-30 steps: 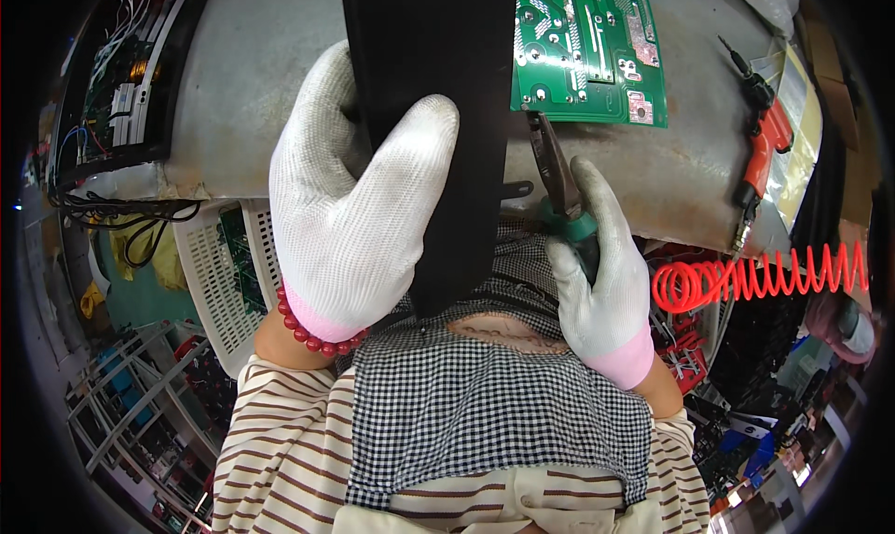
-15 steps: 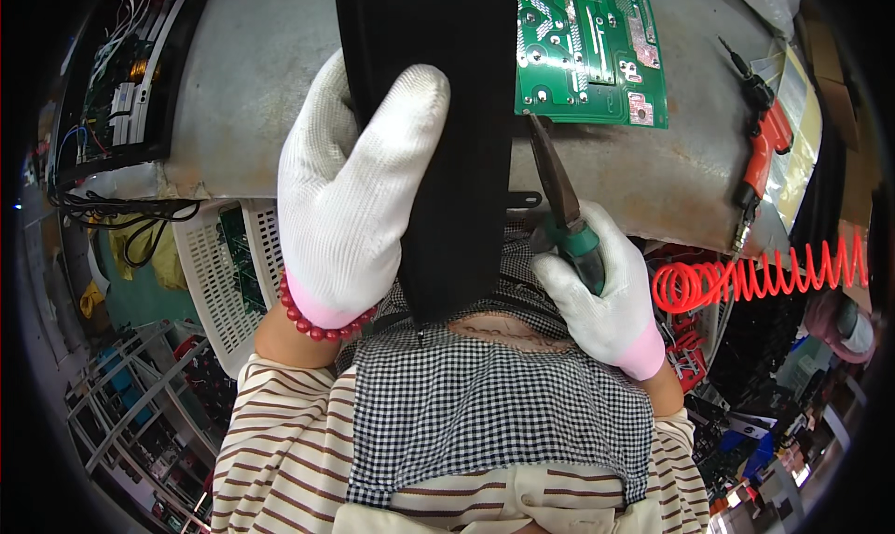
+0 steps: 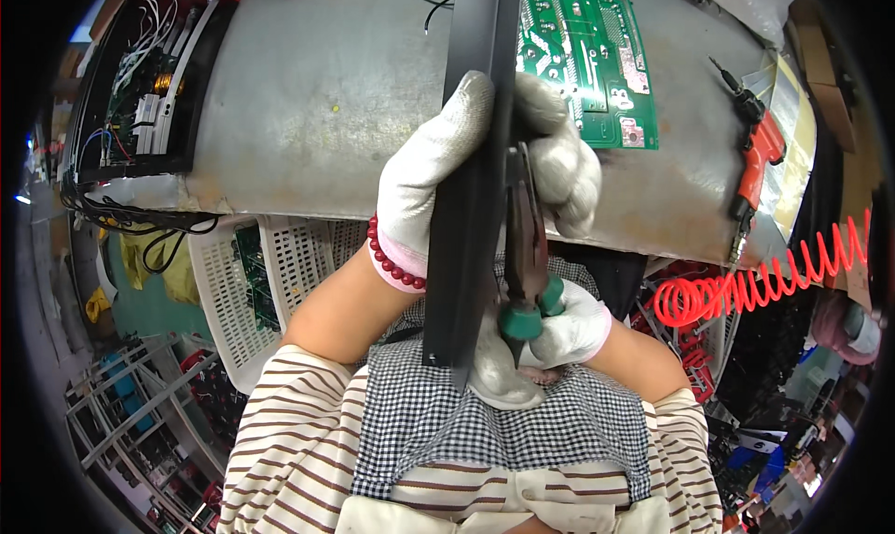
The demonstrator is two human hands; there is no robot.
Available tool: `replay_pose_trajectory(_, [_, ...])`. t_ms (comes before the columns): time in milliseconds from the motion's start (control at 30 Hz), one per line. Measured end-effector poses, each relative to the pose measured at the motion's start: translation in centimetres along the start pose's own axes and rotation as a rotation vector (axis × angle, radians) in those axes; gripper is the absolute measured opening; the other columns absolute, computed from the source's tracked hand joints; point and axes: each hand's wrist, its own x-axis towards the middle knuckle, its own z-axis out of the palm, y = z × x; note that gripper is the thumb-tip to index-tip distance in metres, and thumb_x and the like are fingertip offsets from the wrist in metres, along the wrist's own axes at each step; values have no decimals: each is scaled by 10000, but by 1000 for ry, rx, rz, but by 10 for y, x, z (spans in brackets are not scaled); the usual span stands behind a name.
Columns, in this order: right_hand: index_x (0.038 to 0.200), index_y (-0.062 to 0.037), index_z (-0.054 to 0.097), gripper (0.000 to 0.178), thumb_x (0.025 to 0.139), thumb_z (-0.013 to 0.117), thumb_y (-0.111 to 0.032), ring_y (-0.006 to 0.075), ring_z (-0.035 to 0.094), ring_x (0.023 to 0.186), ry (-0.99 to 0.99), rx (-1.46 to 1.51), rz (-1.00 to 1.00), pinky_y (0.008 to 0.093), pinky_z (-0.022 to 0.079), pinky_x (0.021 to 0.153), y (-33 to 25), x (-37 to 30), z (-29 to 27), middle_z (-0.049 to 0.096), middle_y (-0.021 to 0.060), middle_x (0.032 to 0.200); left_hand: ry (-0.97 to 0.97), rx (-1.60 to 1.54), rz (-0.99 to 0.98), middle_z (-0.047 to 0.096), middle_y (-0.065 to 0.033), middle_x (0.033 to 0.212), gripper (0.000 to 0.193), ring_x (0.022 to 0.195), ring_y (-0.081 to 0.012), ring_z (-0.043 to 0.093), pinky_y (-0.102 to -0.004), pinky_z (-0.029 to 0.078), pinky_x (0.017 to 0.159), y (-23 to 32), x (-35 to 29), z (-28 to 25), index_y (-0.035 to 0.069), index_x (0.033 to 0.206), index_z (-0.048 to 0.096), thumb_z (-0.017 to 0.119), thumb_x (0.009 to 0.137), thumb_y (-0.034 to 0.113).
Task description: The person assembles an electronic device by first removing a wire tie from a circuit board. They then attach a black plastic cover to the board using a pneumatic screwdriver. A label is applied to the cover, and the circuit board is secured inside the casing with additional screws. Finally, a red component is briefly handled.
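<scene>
My left hand (image 3: 419, 175), in a white knitted glove, grips a long black panel (image 3: 457, 245) by its middle. The thumb lies along the left face, and the fingers wrap round to the right side. The panel stands on edge, its near end over my checked apron. In my gloved right hand (image 3: 569, 329) is a pair of pliers (image 3: 527, 245) with green handles and dark jaws. Its jaws point away from me, close along the panel's right face; whether they touch it I cannot tell. A green circuit board (image 3: 597, 77) lies on the metal table behind the panel.
A black case with wires and parts (image 3: 149, 96) stands at the table's far left. To the right lies a red power screwdriver (image 3: 764, 147), near a red coiled hose (image 3: 727, 292). Below the table's front edge, white plastic baskets (image 3: 224, 301) hold more green boards.
The panel has turned from showing its broad face to standing on edge. My left hand now wraps round it, and my right hand has brought the pliers leftward and nearer me, beside it.
</scene>
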Motion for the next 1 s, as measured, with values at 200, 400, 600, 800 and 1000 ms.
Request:
replay_pose_trajectory(200, [1186,35,524,549,927,597,-444,129,605,857,120,-338,24,262,500,728,-17,-8,-1,635,93,976,319,217,64,627,-113,896,432,846,-260,594,-360,492,752,27,-8,4,25,1136,539,519,970,423])
replay_pose_trajectory(400, [1124,37,574,527,875,662,-420,149,646,774,712,-783,-9,288,517,709,-70,-88,-1,667,81,909,833,744,260,580,-52,804,321,732,-154,534,-269,442,643,77,-28,14,17,1066,588,550,971,322])
replay_pose_trajectory(600, [1277,45,487,500,897,603,-259,321,595,1102,1384,-1905,-286,380,451,920,-163,-90,-67,610,215,1146,988,1015,5,665,-58,823,262,660,-148,638,-275,543,596,80,-28,-3,-7,1054,615,553,947,224])
replay_pose_trajectory(800, [1331,39,454,631,898,626,-387,346,589,1094,1495,-2523,-260,380,449,937,-172,-44,-93,589,219,1191,926,1037,-95,667,-85,953,305,753,-140,658,-265,556,664,83,-20,-27,-25,1186,547,541,944,160])
replay_pose_trajectory(1000, [1250,98,527,520,916,643,-282,121,594,972,1173,-1212,-445,263,462,875,-142,-16,-77,653,112,1068,794,984,-78,643,-75,1077,354,915,-104,620,-258,517,822,69,-9,-30,-42,1247,498,571,948,134])
